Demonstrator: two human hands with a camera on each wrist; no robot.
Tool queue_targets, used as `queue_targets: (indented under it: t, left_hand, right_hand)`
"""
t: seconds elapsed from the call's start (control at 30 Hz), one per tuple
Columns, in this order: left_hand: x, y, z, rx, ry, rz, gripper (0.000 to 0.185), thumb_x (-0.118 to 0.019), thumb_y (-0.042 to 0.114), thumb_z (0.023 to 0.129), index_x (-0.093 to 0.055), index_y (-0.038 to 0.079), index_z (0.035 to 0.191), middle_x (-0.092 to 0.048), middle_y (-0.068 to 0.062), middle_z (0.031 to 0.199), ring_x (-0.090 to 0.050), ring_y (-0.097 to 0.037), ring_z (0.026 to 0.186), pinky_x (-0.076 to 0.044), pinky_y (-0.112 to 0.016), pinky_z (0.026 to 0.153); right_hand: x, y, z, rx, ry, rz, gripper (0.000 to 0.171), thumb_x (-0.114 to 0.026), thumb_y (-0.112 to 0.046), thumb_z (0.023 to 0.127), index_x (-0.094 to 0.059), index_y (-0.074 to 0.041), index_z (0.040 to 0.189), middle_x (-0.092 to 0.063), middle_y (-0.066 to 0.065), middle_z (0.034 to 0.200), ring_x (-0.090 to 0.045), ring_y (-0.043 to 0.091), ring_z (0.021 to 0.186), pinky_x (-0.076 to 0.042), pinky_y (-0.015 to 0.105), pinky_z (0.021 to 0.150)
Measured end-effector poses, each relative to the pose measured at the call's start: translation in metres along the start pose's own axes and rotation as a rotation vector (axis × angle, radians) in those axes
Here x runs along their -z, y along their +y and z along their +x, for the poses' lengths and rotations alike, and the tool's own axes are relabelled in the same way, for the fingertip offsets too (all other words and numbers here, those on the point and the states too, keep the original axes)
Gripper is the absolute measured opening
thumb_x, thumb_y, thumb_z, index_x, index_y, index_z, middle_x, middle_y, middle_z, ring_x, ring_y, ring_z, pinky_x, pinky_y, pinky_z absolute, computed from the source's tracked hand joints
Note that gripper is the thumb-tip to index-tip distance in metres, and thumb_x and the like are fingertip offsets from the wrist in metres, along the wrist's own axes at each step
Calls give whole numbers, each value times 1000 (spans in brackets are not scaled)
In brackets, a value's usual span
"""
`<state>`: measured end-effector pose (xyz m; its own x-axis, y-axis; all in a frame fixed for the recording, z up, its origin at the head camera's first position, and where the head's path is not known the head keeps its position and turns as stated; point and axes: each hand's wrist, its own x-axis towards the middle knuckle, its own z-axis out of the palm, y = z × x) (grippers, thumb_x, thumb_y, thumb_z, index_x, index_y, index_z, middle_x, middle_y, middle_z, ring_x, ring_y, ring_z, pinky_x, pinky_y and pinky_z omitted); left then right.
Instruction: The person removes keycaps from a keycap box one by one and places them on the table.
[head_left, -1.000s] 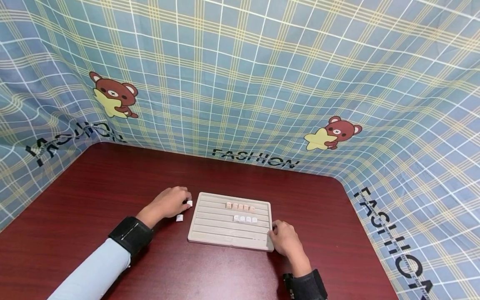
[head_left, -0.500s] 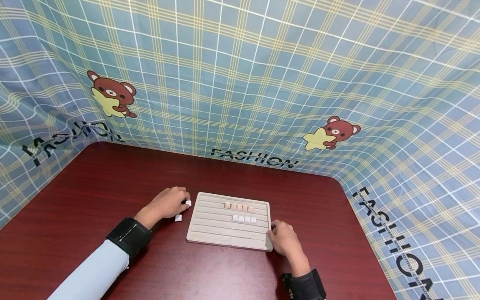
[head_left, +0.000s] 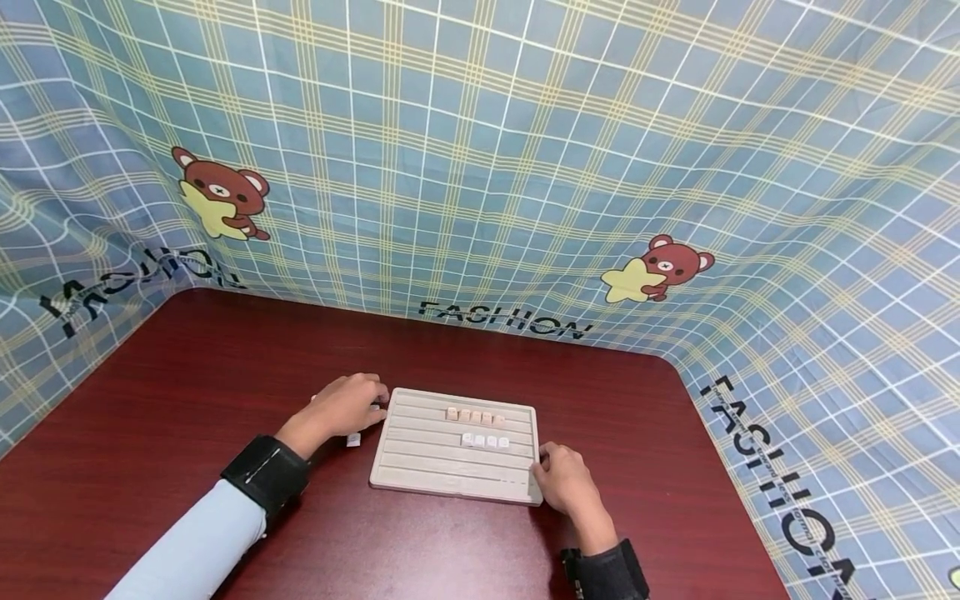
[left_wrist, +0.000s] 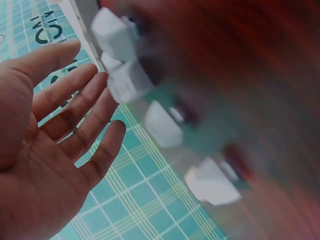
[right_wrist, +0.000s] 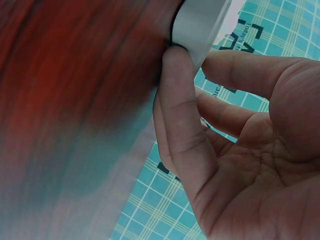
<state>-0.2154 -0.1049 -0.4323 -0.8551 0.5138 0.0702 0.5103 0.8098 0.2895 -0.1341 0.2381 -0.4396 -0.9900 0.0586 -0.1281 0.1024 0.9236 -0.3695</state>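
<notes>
A beige tray [head_left: 420, 458] with parallel slots lies on the table, bearing a row of peach keycaps [head_left: 476, 417] and a shorter row of white keycaps [head_left: 485, 441]. My left hand [head_left: 341, 407] hovers by the tray's left edge, its fingers loosely bent and thumb apart. Close to its fingertips, the left wrist view has several loose white keycaps [left_wrist: 162, 125] on the table. In the head view one loose keycap [head_left: 353, 439] shows below that hand, and others are partly hidden. My right hand [head_left: 570, 479] pinches the tray's right edge near the lower corner.
The dark red table [head_left: 450, 550] is glossy and reflects the things on it. A blue plaid cloth [head_left: 450, 167] with printed bears hangs around its back and sides. Black bands [head_left: 268, 471] circle both wrists.
My left hand has shifted slightly right, closer to the tray, and now covers more of the white keycap by its fingertips. My right hand stays on the tray's edge.
</notes>
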Motion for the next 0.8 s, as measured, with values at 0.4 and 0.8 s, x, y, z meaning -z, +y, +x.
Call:
queue_targets:
  t: [0.4, 0.8]
  left_hand:
    - [-1, 30, 25, -86, -21, -8, 20, -69, 19, 90, -72, 6, 106, -68, -10, 104, -65, -20, 85, -51, -31, 69]
    - [-11, 58, 52, -182, -32, 13, 20, -69, 18, 90, -73, 6, 105, -69, -9, 102, -66, -23, 93, -54, -36, 74]
  right_hand:
    - [1, -1, 1, -10, -13, -10, 27, -63, -15, 92, -64, 1, 114, -59, 7, 86, -55, 19, 78, -48, 38, 71]
    - [1, -1, 1, -17, -15, -14, 29, -63, -16, 93, -64, 1, 117, -59, 6, 87, -57, 19, 80, -48, 39, 72]
